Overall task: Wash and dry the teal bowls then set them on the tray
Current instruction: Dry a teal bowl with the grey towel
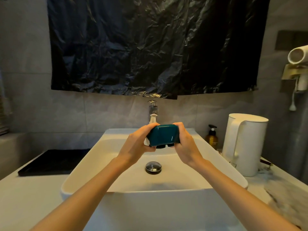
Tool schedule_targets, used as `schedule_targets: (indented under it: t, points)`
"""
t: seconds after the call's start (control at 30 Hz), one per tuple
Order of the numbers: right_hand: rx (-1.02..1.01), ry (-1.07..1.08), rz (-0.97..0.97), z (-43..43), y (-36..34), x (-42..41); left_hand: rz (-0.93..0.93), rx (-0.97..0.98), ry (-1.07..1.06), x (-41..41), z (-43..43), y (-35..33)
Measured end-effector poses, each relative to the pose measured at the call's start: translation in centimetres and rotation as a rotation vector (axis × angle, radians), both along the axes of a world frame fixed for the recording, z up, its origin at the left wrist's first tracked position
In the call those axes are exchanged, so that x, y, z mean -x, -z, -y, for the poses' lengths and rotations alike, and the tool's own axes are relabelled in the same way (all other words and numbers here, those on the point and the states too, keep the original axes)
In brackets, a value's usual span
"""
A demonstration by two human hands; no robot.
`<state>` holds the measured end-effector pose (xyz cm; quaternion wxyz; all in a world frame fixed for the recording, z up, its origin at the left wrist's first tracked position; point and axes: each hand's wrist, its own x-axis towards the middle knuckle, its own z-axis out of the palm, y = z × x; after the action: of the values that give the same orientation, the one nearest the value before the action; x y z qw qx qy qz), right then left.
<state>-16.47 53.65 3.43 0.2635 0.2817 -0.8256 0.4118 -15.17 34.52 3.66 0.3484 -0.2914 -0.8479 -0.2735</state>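
Teal bowl (162,135) is held up over the white basin (116,187), just in front of the faucet (153,112) and clear of the basin floor. Its glossy outer side faces the camera, w/ the foot at the lower edge; the inside isn't visible. A bit of white shows at its left end, can't tell what.

L hand (138,142) grips the bowl's left end, fingers curled over the top edge, thumb low by the bottom edge. R hand (185,144) grips the right end the same way, fingers wrapped round the corner. Both forearms reach in over the basin's near rim.

Under the bowl the basin is open down to the drain stopper (153,167).

Black tray (53,161) lies flat on the counter (25,205) to the left, its right edge running behind the basin's left rim.

On the right, an amber pump bottle (212,137) and a white kettle (243,144) stand close to the basin's right rim, so that side is tighter.

Black plastic sheet (150,47) hangs on the wall, bottom edge just above the faucet top. A hair dryer (298,55) sits in a wall holder at far right.
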Motion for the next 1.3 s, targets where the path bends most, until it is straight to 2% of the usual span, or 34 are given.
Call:
schedule_targets:
  t: [0.1, 0.27, 0.43, 0.5, 0.57, 0.67, 0.73, 0.8, 0.87, 0.93, 1.0, 1.1, 1.2, 1.3]
  points:
    - [-0.005, -0.014, 0.143, -0.1, -0.8, 0.0, 0.131, -0.08, 0.022, 0.3, -0.2, 0.0]
    - [0.125, 0.125, 0.364, -0.1, -1.7, -0.1, 0.563, -0.399, 0.177, 0.1, -1.6, -0.7]
    - [0.116, 0.15, 0.513, -2.2, -2.8, -1.4, 0.888, -0.683, 0.155, 0.7, -3.7, 0.6]
    - [0.167, 0.131, 0.542, -3.9, -2.9, -2.2, 1.0, -0.843, 0.15, 1.2, -5.0, 1.2]
    - [0.178, 0.188, 0.473, -6.2, -2.8, -3.0, 1.092, -0.966, 0.172, 1.7, -6.1, 1.5]
    - [0.086, 0.464, 0.289, -10.9, -1.5, -4.3, 1.142, -1.011, 0.168, 2.7, -7.1, 1.8]
    - [0.027, 0.686, 0.268, -14.5, 0.1, -5.1, 1.148, -0.993, 0.142, 3.4, -7.5, 1.9]
    - [-0.096, 0.867, 0.38, -18.5, 2.4, -5.5, 1.167, -0.981, 0.133, 3.8, -7.8, 1.9]
    - [-0.288, 1.002, 0.59, -22.1, 5.1, -5.4, 1.193, -0.974, 0.132, 4.2, -8.1, 2.1]
    - [-0.437, 1.054, 0.786, -24.8, 8.1, -5.0, 1.212, -0.956, 0.126, 4.4, -8.2, 2.4]
    - [-0.484, 1.056, 0.858, -26.1, 10.3, -5.1, 1.223, -0.929, 0.106, 4.6, -8.2, 2.6]
    - [-0.49, 1.045, 0.824, -25.7, 11.5, -6.0, 1.228, -0.918, 0.091, 4.7, -8.1, 2.7]
    - [-0.485, 1.07, 0.785, -24.1, 9.3, -6.2, 1.22, -0.903, 0.09, 4.6, -7.7, 2.5]
    - [-0.335, 1.074, 0.587, -21.0, 4.8, -6.5, 1.195, -0.875, 0.071, 4.7, -7.0, 2.2]
